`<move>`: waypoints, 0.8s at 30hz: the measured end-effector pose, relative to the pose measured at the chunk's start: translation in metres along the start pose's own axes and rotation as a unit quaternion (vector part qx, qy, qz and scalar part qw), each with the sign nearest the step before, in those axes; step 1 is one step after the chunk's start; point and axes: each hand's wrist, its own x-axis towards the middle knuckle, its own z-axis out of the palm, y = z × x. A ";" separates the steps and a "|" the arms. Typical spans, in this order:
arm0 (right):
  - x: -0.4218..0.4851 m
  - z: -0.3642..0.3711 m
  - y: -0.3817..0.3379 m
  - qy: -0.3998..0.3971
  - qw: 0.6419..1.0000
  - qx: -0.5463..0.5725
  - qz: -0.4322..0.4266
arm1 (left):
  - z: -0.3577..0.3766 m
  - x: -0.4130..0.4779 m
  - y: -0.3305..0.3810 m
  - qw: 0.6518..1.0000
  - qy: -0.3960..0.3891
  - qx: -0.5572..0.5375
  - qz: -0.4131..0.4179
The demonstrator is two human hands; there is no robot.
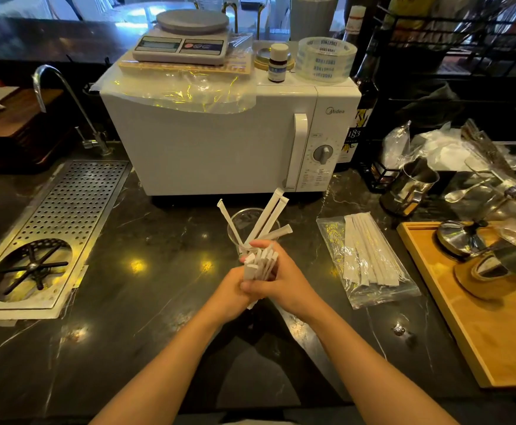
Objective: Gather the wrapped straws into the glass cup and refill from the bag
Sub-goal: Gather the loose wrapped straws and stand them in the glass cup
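A clear glass cup stands on the dark marble counter in front of the microwave, with a few white wrapped straws leaning out of it. Just in front of the cup, my left hand and my right hand are clasped together around a bundle of wrapped straws, its ends pointing up and toward the cup. To the right lies a clear plastic bag holding several more wrapped straws, flat on the counter.
A white microwave with a scale and tape roll on top stands behind the cup. A perforated metal drain tray and tap sit at left. At right are a wooden tray with metal tools and a steel pitcher.
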 end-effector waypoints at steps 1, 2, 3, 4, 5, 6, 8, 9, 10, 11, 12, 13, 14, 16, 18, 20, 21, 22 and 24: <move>0.000 0.001 0.002 0.000 1.000 0.008 0.003 | 0.000 -0.001 0.000 1.000 -0.009 0.002 0.009; 0.000 0.001 0.003 -0.001 1.000 0.013 0.005 | 0.000 -0.001 0.000 1.000 -0.017 0.002 0.012; 0.000 0.002 0.004 -0.003 1.000 0.013 0.009 | -0.001 -0.002 -0.001 1.000 -0.023 0.002 0.010; 0.001 0.002 0.005 -0.007 1.000 0.010 0.012 | -0.002 -0.001 -0.001 1.000 -0.029 0.005 0.008; 0.001 0.001 0.007 -0.012 1.000 0.005 0.015 | -0.003 -0.001 -0.001 0.999 -0.034 0.010 0.005; 0.002 0.001 0.008 -0.016 1.000 0.003 0.021 | -0.004 -0.001 -0.002 0.999 -0.039 0.015 0.002; 0.003 0.000 0.009 -0.022 0.999 -0.005 0.032 | -0.008 0.000 0.001 0.998 -0.054 0.023 -0.008; 0.004 0.000 0.010 -0.023 0.999 -0.011 0.036 | -0.009 0.000 0.002 0.998 -0.060 0.023 -0.013; 0.005 0.000 0.011 -0.023 0.999 -0.018 0.037 | -0.011 0.000 0.002 0.998 -0.060 0.017 -0.019; 0.006 0.001 0.011 -0.020 0.999 -0.026 0.037 | -0.012 0.000 0.003 0.998 -0.056 0.007 -0.028; 0.007 0.002 0.010 -0.015 0.999 -0.036 0.035 | -0.013 0.000 0.003 0.998 -0.049 0.001 -0.037; 0.008 0.002 0.009 -0.010 0.998 -0.045 0.032 | -0.014 0.000 0.004 0.998 -0.043 0.001 -0.044; 0.009 0.003 0.007 -0.006 0.998 -0.051 0.029 | -0.015 0.001 0.007 0.998 -0.041 0.003 -0.048; 0.009 0.005 -0.001 -0.003 0.998 -0.055 0.020 | -0.019 0.001 0.013 0.998 -0.045 0.008 -0.047; 0.010 0.004 -0.013 0.004 0.999 -0.054 0.005 | -0.024 0.003 0.023 0.998 -0.051 0.026 -0.031; 0.012 0.001 -0.029 0.013 0.998 -0.055 -0.017 | -0.032 0.007 0.038 0.997 -0.048 0.052 -0.011; 0.013 -0.001 -0.039 0.017 0.998 -0.056 -0.033 | -0.036 0.010 0.047 0.997 -0.045 0.063 0.001; 0.014 -0.003 -0.050 0.021 0.997 -0.054 -0.054 | -0.040 0.012 0.057 0.997 -0.040 0.069 0.018; 0.019 -0.009 -0.072 0.027 0.994 -0.049 -0.096 | -0.049 0.019 0.078 0.996 -0.030 0.069 0.054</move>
